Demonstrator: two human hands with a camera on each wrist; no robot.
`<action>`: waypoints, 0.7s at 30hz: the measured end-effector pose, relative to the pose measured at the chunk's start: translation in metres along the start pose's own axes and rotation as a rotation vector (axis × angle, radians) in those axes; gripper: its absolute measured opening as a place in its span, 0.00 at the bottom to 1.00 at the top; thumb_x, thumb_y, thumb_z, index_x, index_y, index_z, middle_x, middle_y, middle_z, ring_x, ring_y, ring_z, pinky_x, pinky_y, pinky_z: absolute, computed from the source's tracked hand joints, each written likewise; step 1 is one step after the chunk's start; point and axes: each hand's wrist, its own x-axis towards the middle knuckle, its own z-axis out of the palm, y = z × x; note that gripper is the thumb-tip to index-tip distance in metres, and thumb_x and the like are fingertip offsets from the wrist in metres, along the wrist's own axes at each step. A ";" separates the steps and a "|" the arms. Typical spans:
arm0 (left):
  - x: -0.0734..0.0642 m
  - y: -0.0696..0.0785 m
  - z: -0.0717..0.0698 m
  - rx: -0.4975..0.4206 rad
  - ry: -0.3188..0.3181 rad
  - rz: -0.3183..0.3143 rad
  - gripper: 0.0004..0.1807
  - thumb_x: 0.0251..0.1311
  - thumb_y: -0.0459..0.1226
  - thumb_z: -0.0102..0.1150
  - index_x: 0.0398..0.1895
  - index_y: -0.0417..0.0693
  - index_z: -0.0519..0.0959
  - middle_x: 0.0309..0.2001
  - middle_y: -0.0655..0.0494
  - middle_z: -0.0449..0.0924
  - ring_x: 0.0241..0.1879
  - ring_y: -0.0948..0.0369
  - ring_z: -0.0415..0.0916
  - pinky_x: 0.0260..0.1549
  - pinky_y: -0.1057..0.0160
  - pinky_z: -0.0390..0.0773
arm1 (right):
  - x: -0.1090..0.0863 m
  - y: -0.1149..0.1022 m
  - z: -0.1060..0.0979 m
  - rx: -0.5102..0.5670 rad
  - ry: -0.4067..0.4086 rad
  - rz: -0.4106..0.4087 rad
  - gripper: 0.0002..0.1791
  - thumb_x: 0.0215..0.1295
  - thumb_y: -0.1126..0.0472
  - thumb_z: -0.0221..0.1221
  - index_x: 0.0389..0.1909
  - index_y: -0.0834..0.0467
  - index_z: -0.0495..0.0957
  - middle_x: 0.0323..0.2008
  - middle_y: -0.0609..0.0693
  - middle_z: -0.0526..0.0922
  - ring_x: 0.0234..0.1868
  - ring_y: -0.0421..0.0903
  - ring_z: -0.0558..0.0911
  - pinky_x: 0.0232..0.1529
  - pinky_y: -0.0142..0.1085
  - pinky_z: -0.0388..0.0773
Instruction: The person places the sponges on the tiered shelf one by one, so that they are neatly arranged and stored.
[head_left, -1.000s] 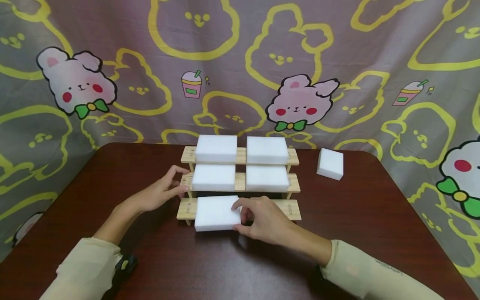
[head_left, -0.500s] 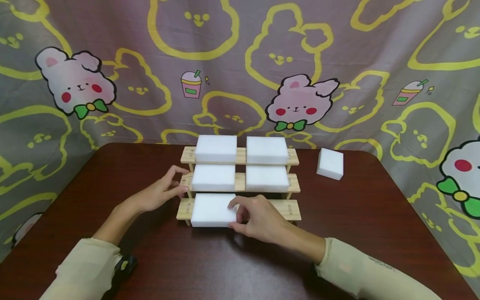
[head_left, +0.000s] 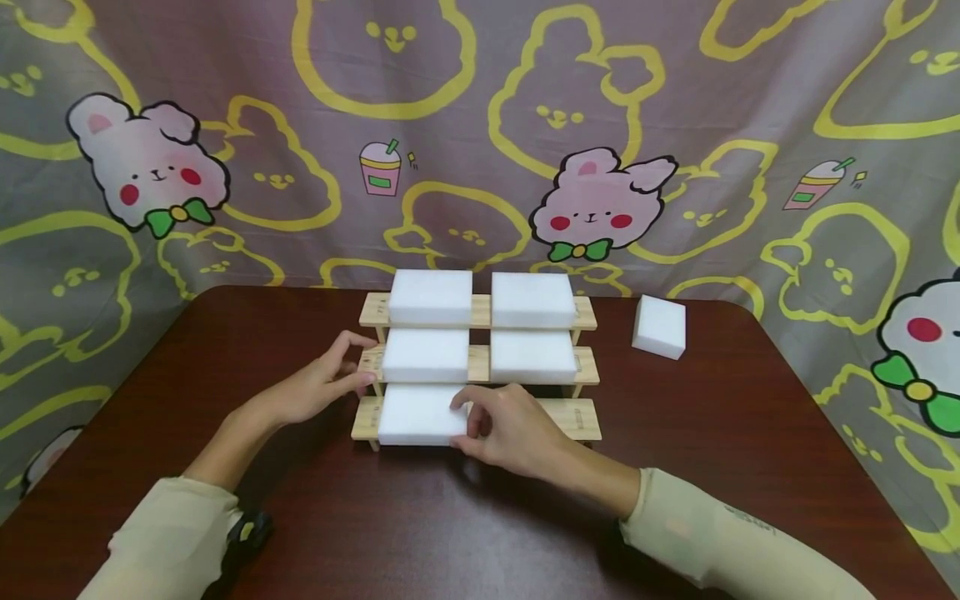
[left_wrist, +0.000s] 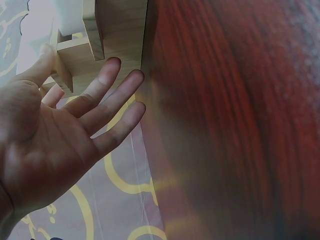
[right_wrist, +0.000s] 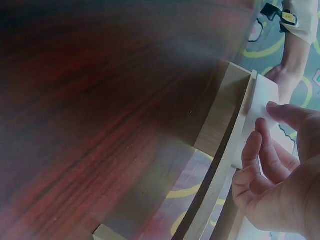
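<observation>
A three-tier wooden display rack (head_left: 567, 412) stands on the table. On its lowest tier, at the left, sits a white foam block (head_left: 417, 413). My right hand (head_left: 517, 429) holds this block at its right end, thumb at the front and index finger over the top. At the rack's left side, my left hand (head_left: 311, 389) grips the end of the middle tier between thumb and index finger. The left wrist view shows the other fingers (left_wrist: 112, 107) of that hand spread loosely below the plank. Two white blocks (head_left: 425, 354) rest on the middle tier, two more (head_left: 532, 298) on the top one.
A loose white foam block (head_left: 660, 327) lies on the dark red-brown table (head_left: 420, 533), right of the rack. Behind the table hangs a curtain (head_left: 450, 100) with cartoon rabbits and yellow outlines.
My right hand has moved the foam block back and slightly left, onto the lowest tier, so its front edge lines up closer with the tier's edge. My left hand stays at the rack.
</observation>
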 end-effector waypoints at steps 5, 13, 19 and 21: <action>0.000 0.001 0.000 0.000 -0.003 -0.002 0.28 0.79 0.37 0.52 0.71 0.37 0.51 0.42 0.42 0.82 0.40 0.54 0.79 0.41 0.52 0.77 | 0.002 0.000 0.000 -0.009 0.000 0.005 0.16 0.56 0.60 0.77 0.43 0.57 0.82 0.20 0.36 0.81 0.22 0.25 0.75 0.35 0.29 0.77; 0.000 0.000 0.000 0.001 -0.002 0.000 0.28 0.80 0.37 0.52 0.71 0.37 0.51 0.45 0.41 0.82 0.42 0.54 0.80 0.45 0.49 0.77 | 0.005 0.000 0.001 -0.011 0.010 -0.003 0.16 0.56 0.60 0.77 0.42 0.57 0.82 0.21 0.38 0.82 0.23 0.27 0.76 0.33 0.29 0.77; 0.000 0.000 0.000 0.000 -0.004 0.001 0.28 0.80 0.37 0.52 0.71 0.38 0.51 0.46 0.40 0.82 0.43 0.54 0.80 0.46 0.48 0.77 | 0.006 0.002 0.001 -0.031 0.021 -0.016 0.16 0.56 0.60 0.77 0.42 0.57 0.83 0.21 0.38 0.82 0.23 0.27 0.75 0.33 0.29 0.76; 0.000 0.000 0.000 -0.001 -0.004 0.003 0.28 0.80 0.37 0.52 0.71 0.38 0.51 0.47 0.40 0.82 0.43 0.54 0.80 0.46 0.48 0.77 | 0.006 0.001 0.001 -0.032 0.025 -0.019 0.16 0.56 0.60 0.77 0.42 0.57 0.83 0.21 0.38 0.82 0.23 0.27 0.75 0.33 0.29 0.76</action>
